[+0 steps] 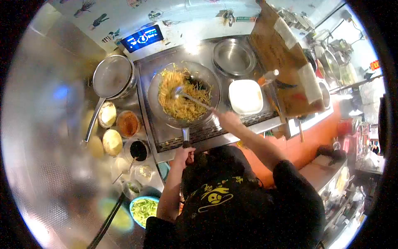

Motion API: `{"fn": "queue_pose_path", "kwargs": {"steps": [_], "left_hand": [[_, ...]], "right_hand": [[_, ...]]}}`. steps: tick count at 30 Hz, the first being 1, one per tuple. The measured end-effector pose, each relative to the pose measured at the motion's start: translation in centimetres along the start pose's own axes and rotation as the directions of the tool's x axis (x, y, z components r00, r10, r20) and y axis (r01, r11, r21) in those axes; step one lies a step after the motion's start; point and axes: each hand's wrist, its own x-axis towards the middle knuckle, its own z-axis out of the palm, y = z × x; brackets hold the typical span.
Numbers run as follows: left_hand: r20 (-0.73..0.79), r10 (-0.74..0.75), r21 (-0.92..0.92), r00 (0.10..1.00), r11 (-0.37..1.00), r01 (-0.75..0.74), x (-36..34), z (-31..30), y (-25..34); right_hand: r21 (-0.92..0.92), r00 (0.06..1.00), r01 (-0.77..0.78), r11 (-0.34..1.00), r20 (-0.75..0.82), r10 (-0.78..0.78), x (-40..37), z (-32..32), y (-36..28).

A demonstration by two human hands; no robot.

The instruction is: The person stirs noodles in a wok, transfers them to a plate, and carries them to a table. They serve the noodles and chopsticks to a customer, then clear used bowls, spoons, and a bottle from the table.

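Observation:
A large wok (154,93) sits on the stove, filled with fried noodles (190,108) and some darker bits at the upper right. My left hand (184,156) is closed round the wok's handle (186,135) at the near side. With my right hand (228,121) I grip the long handle of a metal ladle (180,92), its bowl in among the noodles. Right of the wok stands a white square container (246,97), its inside too bright to make out.
Left of the stove are a pot with a strainer (112,75), a bowl of reddish-brown seasoning (128,124), a bowl of dark sauce (139,150) and a blue-rimmed bowl of chopped greens (144,211). Metal bowls (234,57) stand behind; a cardboard sheet (282,62) borders the right.

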Motion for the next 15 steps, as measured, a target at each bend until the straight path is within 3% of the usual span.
{"fn": "queue_pose_path", "kwargs": {"steps": [1, 2, 4, 6, 7, 10, 11, 12, 13, 15], "left_hand": [[0.042, 0.126, 0.062, 0.991, 0.99, -0.129, -0.5, 0.1, 0.2], [0.008, 0.112, 0.041, 0.994, 0.993, -0.112, -0.6, 0.6, 0.3], [-0.062, 0.072, -0.007, 0.996, 0.997, -0.072, -1.0, 1.0, -0.3], [0.007, 0.032, -0.016, 0.999, 0.999, -0.031, 1.3, -1.1, -1.7], [0.025, 0.044, -0.021, 0.999, 0.999, -0.044, 2.0, -1.5, -1.8], [0.007, 0.03, 0.082, 1.0, 0.996, -0.03, -2.0, 1.4, 1.7], [0.011, 0.045, 0.095, 0.999, 0.994, -0.046, -0.5, 0.9, 1.1], [0.012, 0.06, 0.101, 0.998, 0.993, -0.06, 1.0, 0.3, 0.2], [0.024, 0.022, 0.039, 0.999, 0.999, -0.023, 2.3, -1.0, -1.2], [-0.06, 0.021, 0.106, 0.998, 0.994, -0.015, -0.5, 0.4, 0.7]], "right_hand": [[0.023, 0.999, 0.002, 1.0, -0.049, -0.001, -0.8, 0.9, 1.2], [0.039, 0.995, 0.007, 0.999, -0.104, -0.003, -1.5, 1.4, 2.1], [0.034, 1.0, 0.0, 0.999, 0.006, 0.0, -4.8, -1.0, 0.3], [0.079, 0.997, 0.049, 0.996, 0.049, -0.053, -4.4, -1.9, -1.6], [-0.079, 0.991, 0.126, 0.989, -0.025, -0.129, -0.6, -0.2, -0.1], [-0.018, 0.993, -0.027, 0.999, -0.112, 0.025, 0.4, -1.6, 0.7], [0.098, 0.972, 0.038, 0.994, -0.234, -0.014, -0.9, 1.6, 2.8], [0.083, 0.997, -0.071, 0.994, -0.012, 0.072, -5.0, -0.8, 1.1], [0.092, 0.985, 0.088, 0.992, -0.155, -0.073, -5.1, 2.0, 1.4], [0.137, 0.999, 0.045, 0.99, -0.006, -0.044, -4.9, -0.4, -1.1]]}}
